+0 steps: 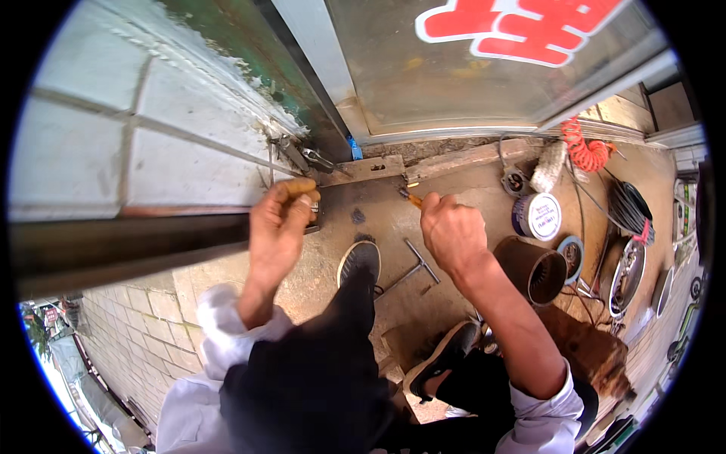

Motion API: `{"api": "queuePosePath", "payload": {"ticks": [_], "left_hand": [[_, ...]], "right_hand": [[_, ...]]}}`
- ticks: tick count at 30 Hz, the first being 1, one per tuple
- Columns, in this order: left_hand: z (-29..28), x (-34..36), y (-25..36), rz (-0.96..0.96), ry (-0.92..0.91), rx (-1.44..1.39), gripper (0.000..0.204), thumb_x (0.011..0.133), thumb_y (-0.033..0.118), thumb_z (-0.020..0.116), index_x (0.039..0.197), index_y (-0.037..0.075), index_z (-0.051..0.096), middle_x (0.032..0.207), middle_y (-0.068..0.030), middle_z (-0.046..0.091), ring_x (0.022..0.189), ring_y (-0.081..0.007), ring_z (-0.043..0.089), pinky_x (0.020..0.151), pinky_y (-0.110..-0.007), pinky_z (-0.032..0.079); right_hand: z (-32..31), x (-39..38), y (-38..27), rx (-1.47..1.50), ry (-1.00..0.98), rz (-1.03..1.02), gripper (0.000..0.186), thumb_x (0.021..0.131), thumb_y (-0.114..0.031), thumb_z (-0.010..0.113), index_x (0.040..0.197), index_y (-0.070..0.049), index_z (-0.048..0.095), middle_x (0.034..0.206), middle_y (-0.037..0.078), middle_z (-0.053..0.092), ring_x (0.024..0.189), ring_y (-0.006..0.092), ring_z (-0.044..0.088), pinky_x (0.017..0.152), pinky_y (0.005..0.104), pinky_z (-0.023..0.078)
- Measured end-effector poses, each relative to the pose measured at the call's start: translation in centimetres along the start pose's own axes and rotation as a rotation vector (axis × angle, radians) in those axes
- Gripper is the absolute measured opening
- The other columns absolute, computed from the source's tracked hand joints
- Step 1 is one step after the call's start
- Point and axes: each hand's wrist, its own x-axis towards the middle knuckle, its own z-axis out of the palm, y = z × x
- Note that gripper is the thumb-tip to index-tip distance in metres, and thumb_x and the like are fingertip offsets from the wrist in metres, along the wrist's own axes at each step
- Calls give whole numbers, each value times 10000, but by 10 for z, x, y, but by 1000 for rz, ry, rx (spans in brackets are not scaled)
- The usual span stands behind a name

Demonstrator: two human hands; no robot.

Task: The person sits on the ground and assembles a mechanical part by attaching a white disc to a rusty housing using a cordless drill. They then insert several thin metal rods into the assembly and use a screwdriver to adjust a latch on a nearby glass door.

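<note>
Crouching low, the person shows dark trousers and two black shoes point(361, 261) planted on the concrete floor point(454, 185), white sleeves pushed up both forearms. Beyond the knees, a T-shaped metal wrench point(414, 265) lies on the floor between the feet and the right hand. The left hand point(278, 223) is closed around a wooden handle point(296, 186) at the end of a long dark metal bar point(113, 246) that runs off to the left. The right hand point(452, 231) is closed in a fist on a small orange-handled tool point(411, 198), its tip pointing far-left. To the right stand a rusty brown bucket point(535, 268) and a blue-and-white tin point(537, 216). Farther off, a coiled orange hose point(586, 151) lies near the glass door's metal frame point(318, 53).
</note>
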Motion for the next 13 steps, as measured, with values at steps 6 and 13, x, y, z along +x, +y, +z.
{"api": "queuePosePath", "payload": {"ticks": [6,13], "left_hand": [[29,24,-132,-147,187,-41,232,1006,50,598,1233,20,639,1037,-44,681,762,-76,575,694,-237,497],[51,49,-196,-250,211,32,619,973,124,662,1534,47,412,1421,-166,542,1213,-199,579,998,-282,471]], "right_hand": [[62,33,-4,100,-22,-39,69,836,-65,618,813,-52,554,715,139,653,560,263,705,465,363,560],[89,46,-11,166,-40,-4,53,828,-53,619,818,-39,569,706,143,663,572,293,715,480,369,569]]}}
